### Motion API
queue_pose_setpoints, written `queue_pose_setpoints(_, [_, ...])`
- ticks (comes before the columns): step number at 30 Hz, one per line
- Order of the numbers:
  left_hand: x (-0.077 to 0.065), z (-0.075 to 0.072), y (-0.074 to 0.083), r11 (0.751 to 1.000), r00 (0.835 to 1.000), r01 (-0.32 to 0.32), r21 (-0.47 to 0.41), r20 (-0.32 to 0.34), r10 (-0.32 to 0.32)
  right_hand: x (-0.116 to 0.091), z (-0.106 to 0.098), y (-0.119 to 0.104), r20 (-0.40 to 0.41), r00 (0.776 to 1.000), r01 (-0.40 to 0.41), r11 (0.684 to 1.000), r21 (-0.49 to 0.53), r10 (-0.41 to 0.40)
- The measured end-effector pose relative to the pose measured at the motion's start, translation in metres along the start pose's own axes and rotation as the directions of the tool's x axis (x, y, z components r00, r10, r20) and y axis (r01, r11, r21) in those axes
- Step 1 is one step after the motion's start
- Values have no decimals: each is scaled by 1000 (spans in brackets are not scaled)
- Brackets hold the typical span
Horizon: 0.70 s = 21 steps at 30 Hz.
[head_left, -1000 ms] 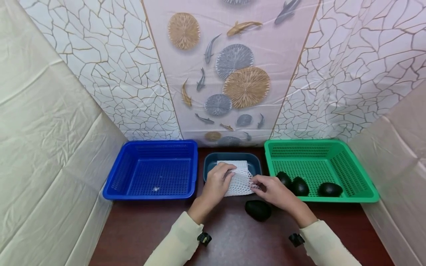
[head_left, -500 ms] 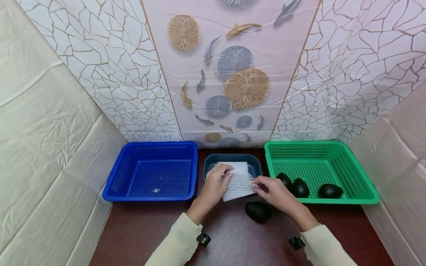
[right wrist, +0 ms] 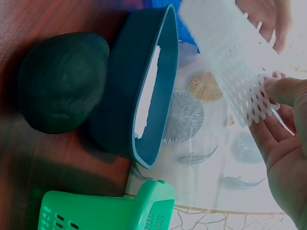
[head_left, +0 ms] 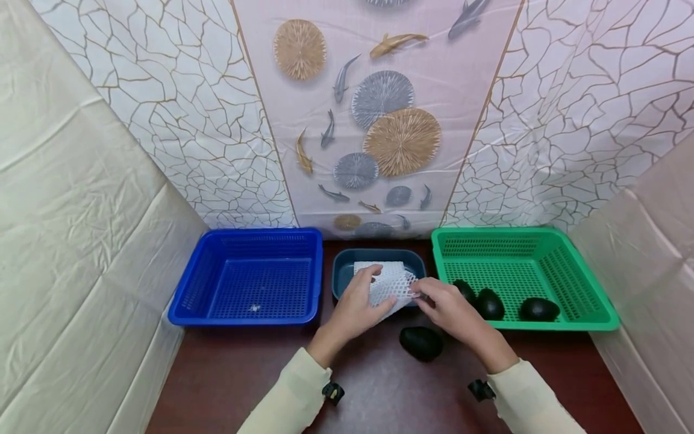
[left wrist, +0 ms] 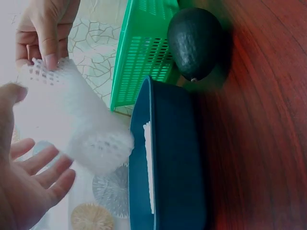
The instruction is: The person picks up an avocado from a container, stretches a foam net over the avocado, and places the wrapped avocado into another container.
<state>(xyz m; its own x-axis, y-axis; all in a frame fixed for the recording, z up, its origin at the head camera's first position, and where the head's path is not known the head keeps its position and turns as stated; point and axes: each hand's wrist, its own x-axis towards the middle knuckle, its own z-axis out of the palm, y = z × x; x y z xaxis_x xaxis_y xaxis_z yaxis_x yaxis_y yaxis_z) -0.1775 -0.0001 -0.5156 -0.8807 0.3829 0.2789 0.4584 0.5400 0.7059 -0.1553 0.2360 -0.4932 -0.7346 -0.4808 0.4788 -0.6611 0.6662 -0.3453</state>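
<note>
A white foam net sleeve [head_left: 394,288] is held up over the small teal tray [head_left: 343,272]. My right hand [head_left: 450,308] pinches its open end between thumb and fingers, as the right wrist view also shows. My left hand [left wrist: 29,187] is spread beside the sleeve, its fingers apart and not closed on it. More white foam net [right wrist: 147,96] lies inside the tray. On the table in front of the tray rests a dark avocado [head_left: 421,343], just below the right hand.
To the right, a green basket [head_left: 588,283] holds three dark avocados [head_left: 538,309] near its front side. A blue basket [head_left: 244,322] stands to the left, with a small white speck on its bottom. Patterned cloth [head_left: 401,199] hangs behind, and pale cloth walls flank both sides.
My left hand has opened off the sleeve, its thumb and fingers now spread. The sleeve, dipping toward the table half a second ago, is lifted again by my right hand. The avocado stays put.
</note>
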Motion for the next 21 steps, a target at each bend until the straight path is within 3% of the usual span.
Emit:
queue_pose_setpoints(5, [6,-1,2,997,987,78,20,140,-80,2,-1,-1,-9,999,43,999,-26,-43])
queue_pose_setpoints(11, [12,-1,0,976,949,171,-132,290,-127,2,-1,-2,-48,992,118,993,-12,-119])
queue_pose_setpoints(16, [13,4,-6,954,937,206,-220,325,-127,1,0,-3,-79,983,169,986,6,-168])
queue_pose_setpoints(21, [10,7,-10,946,950,188,-263,294,-107,1,1,-3,-91,979,183,983,-1,-182])
